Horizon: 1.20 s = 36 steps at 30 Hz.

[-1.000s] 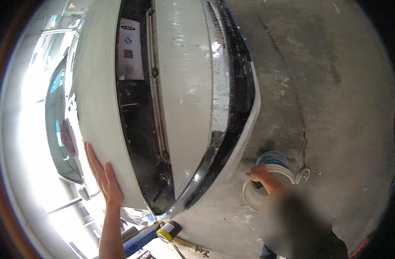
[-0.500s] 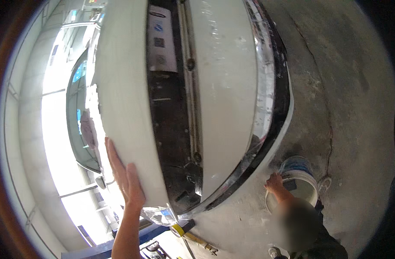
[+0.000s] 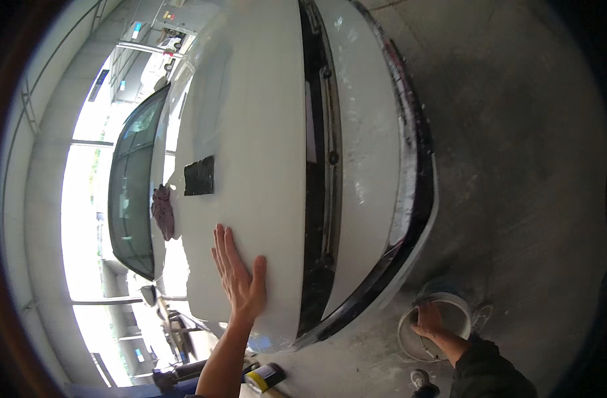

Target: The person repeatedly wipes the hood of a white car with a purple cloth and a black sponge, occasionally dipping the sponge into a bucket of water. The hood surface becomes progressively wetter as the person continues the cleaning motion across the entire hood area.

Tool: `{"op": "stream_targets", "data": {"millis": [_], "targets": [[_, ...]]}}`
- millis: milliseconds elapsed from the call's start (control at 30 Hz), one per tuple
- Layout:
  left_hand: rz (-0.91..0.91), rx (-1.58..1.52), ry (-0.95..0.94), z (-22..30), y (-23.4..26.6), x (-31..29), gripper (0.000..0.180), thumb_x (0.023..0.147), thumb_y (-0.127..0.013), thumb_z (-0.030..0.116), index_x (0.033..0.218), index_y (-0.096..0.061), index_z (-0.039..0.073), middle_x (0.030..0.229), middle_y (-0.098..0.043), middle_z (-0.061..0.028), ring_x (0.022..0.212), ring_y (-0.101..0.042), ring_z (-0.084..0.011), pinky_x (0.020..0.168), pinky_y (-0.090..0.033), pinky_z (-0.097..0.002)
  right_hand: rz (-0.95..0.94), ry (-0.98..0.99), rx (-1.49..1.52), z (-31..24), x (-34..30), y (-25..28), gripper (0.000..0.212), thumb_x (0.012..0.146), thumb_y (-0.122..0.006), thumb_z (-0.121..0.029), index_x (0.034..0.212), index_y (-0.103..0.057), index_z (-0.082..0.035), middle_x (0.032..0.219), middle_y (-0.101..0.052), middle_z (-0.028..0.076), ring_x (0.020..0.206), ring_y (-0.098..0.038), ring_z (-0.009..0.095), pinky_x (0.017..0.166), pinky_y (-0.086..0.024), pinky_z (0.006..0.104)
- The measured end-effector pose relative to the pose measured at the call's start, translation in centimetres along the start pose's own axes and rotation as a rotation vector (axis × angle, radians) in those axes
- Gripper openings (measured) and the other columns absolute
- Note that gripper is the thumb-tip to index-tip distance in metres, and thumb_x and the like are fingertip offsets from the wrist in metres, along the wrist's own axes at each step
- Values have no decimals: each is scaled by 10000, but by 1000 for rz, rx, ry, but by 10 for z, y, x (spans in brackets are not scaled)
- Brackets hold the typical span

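Note:
My left hand (image 3: 240,275) lies flat on the white car panel (image 3: 263,172), fingers stretched out and thumb apart. A black rectangular sheet (image 3: 199,176) rests on the same panel beyond the fingertips. Closer to the car's window glass (image 3: 134,186) is a crumpled purple cloth (image 3: 162,212). Down on the right, my right hand (image 3: 428,318) reaches inside the rim of a pale round bucket (image 3: 467,338). Its fingers look drawn together and are partly hidden; what they hold, if anything, I cannot make out.
A dark gap with a rubber seal (image 3: 331,199) runs along the panel's edge, with a black-edged bumper (image 3: 419,166) beyond it. Concrete floor (image 3: 516,199) stretches to the right. A yellow-and-black object (image 3: 263,378) and my shoe (image 3: 419,378) show low down.
My left hand has moved from the panel's far left side to lie flat farther in. My right hand has gone from the bucket's rim to inside it. The view has shifted, revealing the black sheet.

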<state>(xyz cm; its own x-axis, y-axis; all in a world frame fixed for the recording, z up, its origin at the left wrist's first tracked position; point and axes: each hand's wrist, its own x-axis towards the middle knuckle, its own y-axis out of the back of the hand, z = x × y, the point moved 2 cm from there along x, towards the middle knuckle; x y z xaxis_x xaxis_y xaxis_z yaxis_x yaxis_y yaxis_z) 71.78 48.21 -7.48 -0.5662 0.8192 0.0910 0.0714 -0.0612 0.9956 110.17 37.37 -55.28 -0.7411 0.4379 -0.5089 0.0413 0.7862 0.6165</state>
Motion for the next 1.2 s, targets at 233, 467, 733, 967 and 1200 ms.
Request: {"op": "stream_targets", "data": {"millis": [233,467,733,967,1200], "targets": [[12,7,-9,1,6,-4,831,1024,-502,497,1633,-218,8,1712,-180,-228,1600,-122,-390,1283,-47,-574,-597,-374,584,72,-87,33,360,948,-728,-444,875,-797,-98,841,-763,70,884,-740,238,838,-564,423],[-48,99,-359,29,3,22,758,1014,-597,373,1607,-297,7,1706,-187,-237,1595,-133,-399,1285,-63,-570,-217,-451,594,54,-108,31,607,1012,-594,-580,710,-717,-68,628,-625,83,605,-628,259,651,-499,488],[177,70,-161,110,-19,184,803,1020,-532,542,1612,-316,45,1693,-237,-224,1592,-173,-344,1302,-108,-489,-530,-447,352,20,-107,14,626,1030,-493,-614,926,-717,-39,750,-620,165,706,-619,371,702,-478,584],[126,105,-99,126,-22,197,799,1012,-542,535,1615,-318,62,1693,-247,-208,1590,-185,-342,1297,-122,-498,-557,-562,374,32,-88,79,639,1027,-506,-603,1162,-718,-15,1250,-679,229,1067,-658,427,899,-503,617],[57,103,-66,126,-10,196,841,966,-624,489,1618,-310,62,1707,-217,-186,1594,-174,-329,1300,-110,-506,-464,-491,283,77,-44,224,560,1021,-558,-536,1105,-706,-2,1229,-673,255,1038,-657,400,909,-503,585]]}}
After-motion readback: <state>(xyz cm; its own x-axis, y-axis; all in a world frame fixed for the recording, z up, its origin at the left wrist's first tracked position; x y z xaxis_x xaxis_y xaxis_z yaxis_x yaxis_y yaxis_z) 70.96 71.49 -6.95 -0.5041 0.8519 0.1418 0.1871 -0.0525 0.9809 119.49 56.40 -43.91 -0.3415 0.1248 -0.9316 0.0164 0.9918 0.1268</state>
